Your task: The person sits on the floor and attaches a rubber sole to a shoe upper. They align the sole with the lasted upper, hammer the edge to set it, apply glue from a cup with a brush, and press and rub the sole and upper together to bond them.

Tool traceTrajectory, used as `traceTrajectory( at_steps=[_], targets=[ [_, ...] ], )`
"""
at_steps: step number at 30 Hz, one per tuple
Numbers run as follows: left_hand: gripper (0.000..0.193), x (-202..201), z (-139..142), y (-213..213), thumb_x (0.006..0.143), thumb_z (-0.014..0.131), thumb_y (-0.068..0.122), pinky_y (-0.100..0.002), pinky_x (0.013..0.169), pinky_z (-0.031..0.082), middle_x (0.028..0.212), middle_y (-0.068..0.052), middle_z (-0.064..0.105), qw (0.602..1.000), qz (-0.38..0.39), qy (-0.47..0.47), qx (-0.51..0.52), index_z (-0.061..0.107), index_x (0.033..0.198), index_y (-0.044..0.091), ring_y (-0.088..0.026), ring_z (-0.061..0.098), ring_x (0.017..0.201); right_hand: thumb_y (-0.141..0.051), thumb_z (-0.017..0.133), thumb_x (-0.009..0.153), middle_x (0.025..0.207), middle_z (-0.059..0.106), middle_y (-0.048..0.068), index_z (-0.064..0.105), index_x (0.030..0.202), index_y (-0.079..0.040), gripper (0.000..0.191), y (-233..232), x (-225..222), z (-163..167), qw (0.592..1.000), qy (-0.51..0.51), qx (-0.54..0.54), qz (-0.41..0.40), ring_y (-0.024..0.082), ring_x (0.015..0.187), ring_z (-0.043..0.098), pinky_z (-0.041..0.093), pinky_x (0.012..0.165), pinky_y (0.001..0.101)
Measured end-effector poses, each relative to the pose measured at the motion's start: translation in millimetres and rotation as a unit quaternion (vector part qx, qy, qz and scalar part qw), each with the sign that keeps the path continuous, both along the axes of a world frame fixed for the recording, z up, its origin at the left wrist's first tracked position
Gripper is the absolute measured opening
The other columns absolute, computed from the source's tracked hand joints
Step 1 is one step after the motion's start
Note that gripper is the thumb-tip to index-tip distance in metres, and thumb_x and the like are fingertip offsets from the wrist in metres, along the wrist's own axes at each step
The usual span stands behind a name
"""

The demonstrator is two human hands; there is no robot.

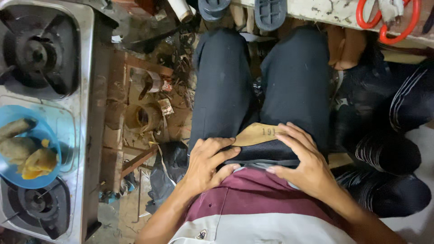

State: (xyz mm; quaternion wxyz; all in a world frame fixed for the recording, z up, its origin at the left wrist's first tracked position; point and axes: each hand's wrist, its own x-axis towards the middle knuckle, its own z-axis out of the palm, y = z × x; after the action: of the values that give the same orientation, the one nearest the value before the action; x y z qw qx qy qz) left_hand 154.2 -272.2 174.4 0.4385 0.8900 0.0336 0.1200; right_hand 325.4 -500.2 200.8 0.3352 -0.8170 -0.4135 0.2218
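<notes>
I look down at my lap, with dark trousers (294, 77) and a maroon and white shirt (253, 203). A flat tan piece with a black fabric layer (260, 135) lies against my waist. My left hand (205, 165) grips its left end, fingers curled over the black layer. My right hand (305, 165) holds the right end, fingers spread over the tan face and thumb at the black edge.
A steel two-burner gas stove (83, 72) stands at the left, carrying a blue bowl (45, 135) of yellow food. Scrap and tape rolls litter the floor (149, 104). Another person's striped dark trouser legs (398, 113) are at right. Red-handled scissors (384, 22) lie on a bench above.
</notes>
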Motion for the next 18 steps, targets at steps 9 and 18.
traceTrajectory(
  at_steps=[9, 18],
  targets=[
    [0.042, -5, -17, -9, 0.08, 0.085, 0.028, -0.038, 0.085, 0.045, 0.128, -0.012, 0.069, 0.999, 0.034, -0.037, -0.014, 0.072, 0.116, 0.009, -0.028, 0.067, 0.114, -0.023, 0.091, 0.061, 0.16, 0.034, 0.023, 0.049, 0.143, 0.0, 0.095, -11, 7, -10, 0.985, 0.134, -0.076, -0.075, 0.034, 0.148, 0.036, 0.033, 0.117, 0.0438],
    [0.04, -8, -29, -13, 0.078, 0.085, 0.03, -0.037, 0.084, 0.045, 0.126, -0.011, 0.069, 0.998, 0.049, -0.049, -0.002, 0.073, 0.111, 0.01, -0.027, 0.068, 0.113, -0.02, 0.089, 0.067, 0.126, 0.065, 0.016, 0.055, 0.142, -0.002, 0.084, -5, -4, -31, 0.97, 0.172, -0.073, -0.157, 0.024, 0.118, 0.063, 0.047, 0.102, 0.0306]
  ],
)
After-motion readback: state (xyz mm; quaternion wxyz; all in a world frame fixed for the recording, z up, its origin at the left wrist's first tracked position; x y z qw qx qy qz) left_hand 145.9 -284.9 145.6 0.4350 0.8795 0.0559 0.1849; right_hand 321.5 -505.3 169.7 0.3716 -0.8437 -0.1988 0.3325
